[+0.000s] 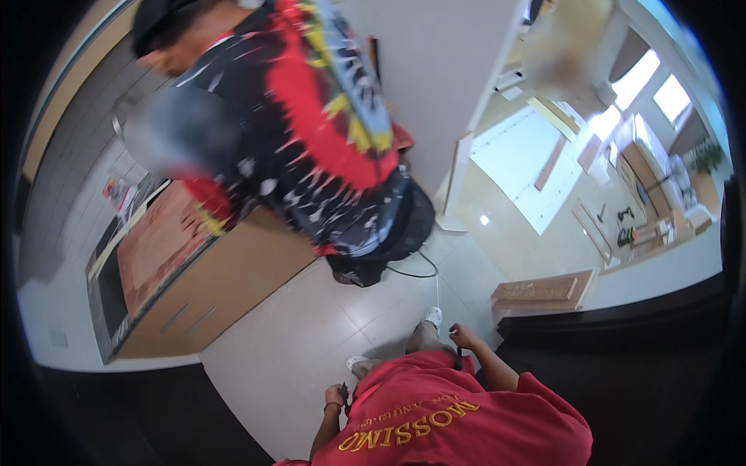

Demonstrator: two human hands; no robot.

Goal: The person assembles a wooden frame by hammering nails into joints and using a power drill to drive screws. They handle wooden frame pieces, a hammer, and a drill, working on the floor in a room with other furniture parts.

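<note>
My left hand (334,394) hangs low beside my red shirt, its fingers curled. A small dark thing shows at those fingers, too small to name. My right hand (464,336) is raised a little in front of my right side, fingers bent together. A tiny pale bit shows at its fingertips; I cannot make out what it is. Both hands are above the tiled floor (303,342), apart from any furniture. Ahead, a co-worker in a black, red and yellow patterned shirt (311,147) leans over a counter, one hand (190,224) on or just above a reddish-brown board (159,248).
The counter's cabinet (225,287) runs along the left. A black cable (416,275) loops at the co-worker's legs. To the right, beyond a wall edge (458,175), a large white sheet (524,163), wooden pieces (540,291) and a cordless drill (625,215) lie on the floor.
</note>
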